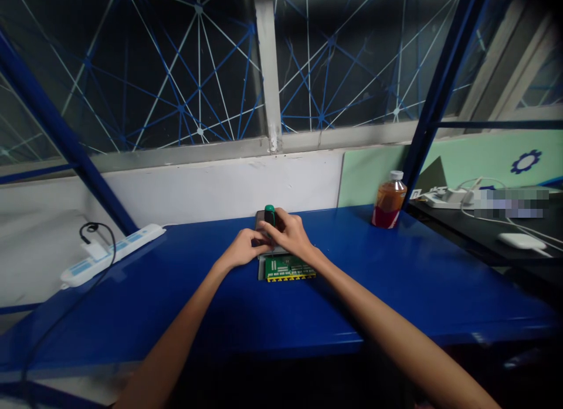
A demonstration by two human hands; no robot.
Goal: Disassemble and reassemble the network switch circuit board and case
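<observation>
My right hand [292,233] is wrapped round the handle of a screwdriver [270,214], black with a green top, held upright. Its tip is hidden behind my fingers. Close by on the left, the fingers of my left hand [245,248] come together low by the screwdriver; what they pinch, if anything, is hidden. Under both hands lies a grey metal casing [261,269], partly covered. A green circuit board [281,267] with a yellow connector strip along its near edge sits on it. Behind the screwdriver, a dark flat part is partly seen.
A blue table [211,315] carries the work. At the left lies a white power strip [136,239] with a plug and black cable. A bottle of amber drink [389,199] stands back right. Beyond it, a dark desk [466,227] holds white cables and a white adapter [522,241].
</observation>
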